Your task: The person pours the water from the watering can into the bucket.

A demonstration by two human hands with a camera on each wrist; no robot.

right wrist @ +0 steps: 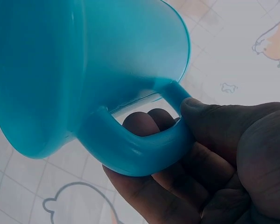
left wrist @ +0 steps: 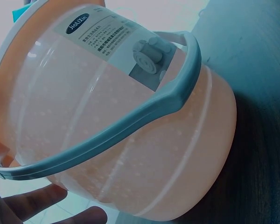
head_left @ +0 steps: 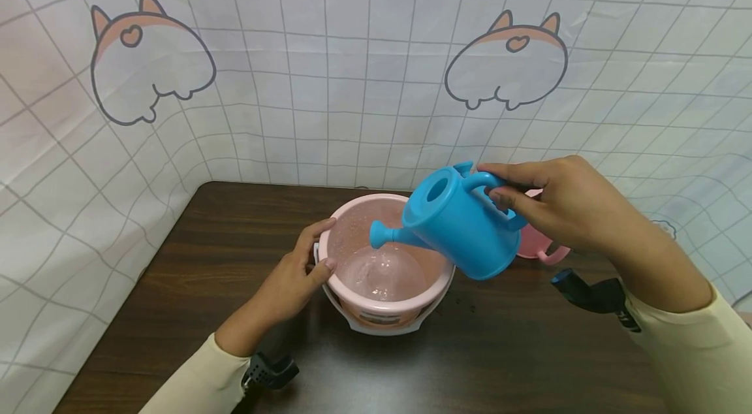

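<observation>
A blue watering can (head_left: 461, 224) is tilted left, its spout with a round rose (head_left: 380, 234) over a pink bucket (head_left: 435, 283). My right hand (head_left: 564, 198) grips the can by its loop handle (right wrist: 140, 149), with fingers curled round it in the right wrist view. Rippled water (head_left: 384, 273) lies in the bucket; no clear stream shows from the rose. At the bucket's left rim, my left hand (head_left: 290, 283) holds the edge with index finger and thumb. A bail handle (left wrist: 130, 128) hangs down the bucket's side below a printed label (left wrist: 121, 44).
Behind the right hand stands a pink vessel with a handle (head_left: 534, 243), mostly hidden. Everything stands on a dark wooden table (head_left: 235, 231). A white gridded cloth (head_left: 329, 61) with cartoon animals hangs behind and at both sides. A few dark spots lie on the table right of the bucket.
</observation>
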